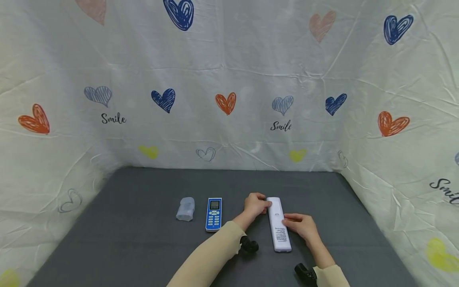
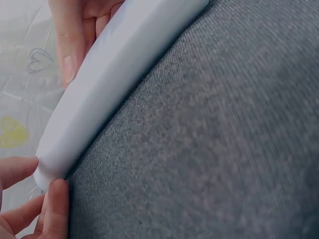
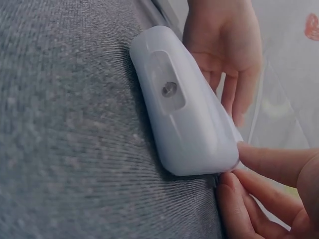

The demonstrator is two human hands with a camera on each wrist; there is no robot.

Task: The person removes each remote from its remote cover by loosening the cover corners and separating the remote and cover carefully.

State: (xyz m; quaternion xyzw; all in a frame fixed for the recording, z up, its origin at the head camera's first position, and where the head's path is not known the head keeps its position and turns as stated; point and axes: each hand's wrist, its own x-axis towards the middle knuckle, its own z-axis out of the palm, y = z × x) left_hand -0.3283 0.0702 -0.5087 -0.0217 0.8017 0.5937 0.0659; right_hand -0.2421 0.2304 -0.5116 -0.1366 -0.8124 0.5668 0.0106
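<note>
Left hand [image 1: 255, 206] pinches white remote [image 1: 279, 223] at ten o'clock; right hand [image 1: 303, 227] pinches it at three; blue remote [image 1: 214, 215] at nine.

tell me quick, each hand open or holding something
Left hand: holding the white remote by its far end.
Right hand: holding the white remote by its right edge.

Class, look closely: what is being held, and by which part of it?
A white remote control: the left hand pinches its far left corner, and the right hand grips its right long edge, about midway along.
</note>
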